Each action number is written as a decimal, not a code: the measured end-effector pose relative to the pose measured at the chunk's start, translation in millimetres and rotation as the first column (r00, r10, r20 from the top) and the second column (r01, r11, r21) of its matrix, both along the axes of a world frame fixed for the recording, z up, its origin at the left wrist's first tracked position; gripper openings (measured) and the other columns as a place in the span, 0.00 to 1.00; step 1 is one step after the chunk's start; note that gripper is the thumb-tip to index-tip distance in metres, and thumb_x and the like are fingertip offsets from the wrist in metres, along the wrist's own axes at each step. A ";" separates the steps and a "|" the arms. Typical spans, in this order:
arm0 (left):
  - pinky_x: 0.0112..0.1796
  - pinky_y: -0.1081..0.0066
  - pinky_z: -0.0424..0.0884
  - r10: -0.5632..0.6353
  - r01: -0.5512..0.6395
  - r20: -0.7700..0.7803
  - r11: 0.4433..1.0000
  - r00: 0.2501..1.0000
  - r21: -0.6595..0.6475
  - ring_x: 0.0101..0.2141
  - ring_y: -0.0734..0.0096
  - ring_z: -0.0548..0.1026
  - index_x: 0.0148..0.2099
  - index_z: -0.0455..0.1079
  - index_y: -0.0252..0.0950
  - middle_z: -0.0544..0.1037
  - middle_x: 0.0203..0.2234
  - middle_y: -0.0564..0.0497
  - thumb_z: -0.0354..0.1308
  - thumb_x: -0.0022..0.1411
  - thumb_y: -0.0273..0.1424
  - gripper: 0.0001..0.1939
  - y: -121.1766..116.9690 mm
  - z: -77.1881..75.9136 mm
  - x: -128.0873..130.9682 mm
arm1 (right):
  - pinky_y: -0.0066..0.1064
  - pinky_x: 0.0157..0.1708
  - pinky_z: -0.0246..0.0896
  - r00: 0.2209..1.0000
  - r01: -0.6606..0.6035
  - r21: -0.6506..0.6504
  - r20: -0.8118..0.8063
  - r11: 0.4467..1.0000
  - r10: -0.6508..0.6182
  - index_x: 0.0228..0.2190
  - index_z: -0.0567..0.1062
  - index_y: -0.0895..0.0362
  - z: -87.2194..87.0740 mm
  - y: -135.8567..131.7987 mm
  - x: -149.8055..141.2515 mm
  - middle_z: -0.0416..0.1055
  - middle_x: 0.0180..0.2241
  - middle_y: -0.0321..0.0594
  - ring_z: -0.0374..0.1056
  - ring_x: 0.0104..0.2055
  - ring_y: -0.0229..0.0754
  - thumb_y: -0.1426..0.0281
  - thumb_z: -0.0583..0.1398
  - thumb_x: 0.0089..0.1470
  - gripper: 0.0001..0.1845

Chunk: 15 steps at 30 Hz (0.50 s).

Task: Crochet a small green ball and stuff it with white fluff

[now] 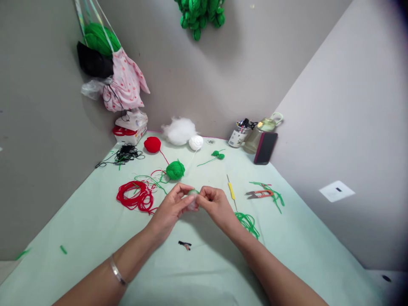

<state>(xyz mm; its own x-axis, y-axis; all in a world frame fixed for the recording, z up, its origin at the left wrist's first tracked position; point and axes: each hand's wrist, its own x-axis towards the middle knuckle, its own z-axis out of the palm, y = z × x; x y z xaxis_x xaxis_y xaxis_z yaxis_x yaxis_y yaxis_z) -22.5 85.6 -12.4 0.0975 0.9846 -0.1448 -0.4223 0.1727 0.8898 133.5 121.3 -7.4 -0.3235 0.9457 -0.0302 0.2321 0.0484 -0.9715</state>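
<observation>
Fingers of the left hand (172,205) and right hand (217,205) pinch a small green-and-white piece (193,192), nearer than the green yarn ball (175,170) and to its right; rounded, green above, pale below, mostly covered. Judged part-way: piece in work, yellow-handled hook (231,191) laid down right of the ball, remaining steps indeterminable. Beyond the ball, rightward, a two-lobed green piece (218,155) looks formed, tails attached; white stuffing (180,131) lies farther behind the ball.
</observation>
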 end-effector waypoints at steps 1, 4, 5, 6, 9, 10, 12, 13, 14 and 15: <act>0.37 0.70 0.75 0.007 -0.006 -0.018 1.000 1.000 0.010 0.30 0.73 0.77 0.42 0.70 0.37 0.77 0.30 0.55 0.72 0.55 0.39 0.18 0.8 -1.6 -0.2 | 0.30 0.23 0.39 1.000 -0.015 -0.003 0.001 1.000 0.015 0.18 0.64 0.53 1.6 -1.1 0.4 0.54 0.16 0.28 0.45 0.22 0.34 0.62 0.61 0.50 0.16; 0.33 0.71 0.73 0.042 -0.038 -0.082 0.998 0.996 0.054 0.26 0.74 0.75 0.41 0.67 0.38 0.75 0.26 0.58 0.69 0.57 0.38 0.16 3.7 -7.2 -0.9 | 0.30 0.25 0.43 0.997 -0.081 -0.016 0.006 0.997 0.081 0.20 0.67 0.55 6.3 -4.6 1.0 0.58 0.19 0.30 0.50 0.23 0.35 0.61 0.60 0.53 0.15; 0.32 0.71 0.72 0.052 -0.044 -0.108 0.997 0.993 0.068 0.25 0.75 0.74 0.40 0.66 0.38 0.75 0.25 0.59 0.69 0.57 0.37 0.15 4.4 -8.9 -1.2 | 0.30 0.26 0.45 0.995 -0.102 -0.022 0.007 0.995 0.102 0.21 0.69 0.55 7.3 -5.5 0.9 0.60 0.20 0.30 0.51 0.24 0.35 0.62 0.59 0.54 0.14; 0.31 0.72 0.71 0.060 -0.049 -0.134 0.995 0.989 0.082 0.23 0.75 0.73 0.39 0.65 0.38 0.74 0.23 0.60 0.68 0.57 0.36 0.14 4.8 -10.5 -1.4 | 0.30 0.26 0.47 0.993 -0.117 -0.030 0.009 0.993 0.118 0.21 0.69 0.55 7.7 -6.0 0.7 0.60 0.20 0.31 0.52 0.25 0.36 0.63 0.59 0.54 0.13; 0.28 0.74 0.65 0.084 -0.062 -0.205 0.992 0.975 0.114 0.21 0.77 0.70 0.38 0.63 0.40 0.72 0.18 0.63 0.67 0.58 0.32 0.14 4.2 -13.1 -0.9 | 0.29 0.26 0.47 0.993 -0.121 -0.061 0.008 0.991 0.122 0.21 0.67 0.55 5.6 -5.1 -0.8 0.58 0.19 0.30 0.51 0.24 0.35 0.62 0.59 0.54 0.14; 0.27 0.75 0.64 0.093 -0.067 -0.220 0.990 0.971 0.122 0.21 0.77 0.69 0.38 0.62 0.40 0.71 0.18 0.63 0.66 0.58 0.32 0.14 3.4 -13.3 -0.2 | 0.29 0.25 0.46 0.994 -0.113 -0.070 0.006 0.991 0.113 0.20 0.65 0.54 4.2 -4.4 -1.5 0.56 0.19 0.29 0.50 0.24 0.35 0.62 0.58 0.54 0.15; 0.27 0.75 0.62 0.104 -0.074 -0.239 0.988 0.965 0.134 0.22 0.77 0.69 0.39 0.61 0.40 0.71 0.19 0.63 0.66 0.59 0.33 0.14 1.4 -12.7 1.3 | 0.29 0.25 0.45 0.996 -0.093 -0.078 0.000 0.993 0.093 0.20 0.64 0.54 1.5 -2.8 -2.8 0.55 0.18 0.28 0.49 0.23 0.35 0.61 0.57 0.54 0.15; 0.27 0.75 0.62 0.105 -0.072 -0.244 0.988 0.964 0.138 0.22 0.76 0.69 0.39 0.61 0.40 0.71 0.19 0.63 0.65 0.60 0.33 0.14 0.3 -12.2 1.9 | 0.29 0.24 0.45 0.996 -0.085 -0.075 -0.001 0.994 0.085 0.20 0.64 0.54 0.4 -2.1 -3.4 0.56 0.18 0.29 0.49 0.23 0.35 0.61 0.57 0.54 0.15; 0.28 0.74 0.63 0.103 -0.069 -0.248 0.987 0.963 0.142 0.23 0.76 0.70 0.40 0.61 0.40 0.72 0.20 0.63 0.65 0.61 0.34 0.14 -0.8 -11.5 2.2 | 0.29 0.24 0.44 0.997 -0.077 -0.069 0.000 0.995 0.077 0.20 0.63 0.54 -0.3 -1.6 -3.8 0.57 0.18 0.29 0.49 0.23 0.35 0.60 0.57 0.54 0.16; 0.29 0.73 0.64 0.097 -0.061 -0.250 0.987 0.963 0.146 0.23 0.75 0.70 0.40 0.61 0.40 0.72 0.20 0.62 0.65 0.61 0.34 0.14 -1.9 -10.8 2.1 | 0.29 0.24 0.44 0.998 -0.069 -0.059 0.004 0.996 0.069 0.20 0.63 0.53 -0.9 -1.2 -4.1 0.57 0.18 0.29 0.48 0.23 0.34 0.60 0.57 0.53 0.16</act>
<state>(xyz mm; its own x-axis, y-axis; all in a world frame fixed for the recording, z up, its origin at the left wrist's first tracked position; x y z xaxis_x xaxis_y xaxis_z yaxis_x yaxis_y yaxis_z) -20.4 83.7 -23.2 -0.0040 0.9998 -0.0193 -0.1855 0.0182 0.9825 129.4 120.1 -8.2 -0.3877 0.9176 -0.0877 0.2362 0.0070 -0.9717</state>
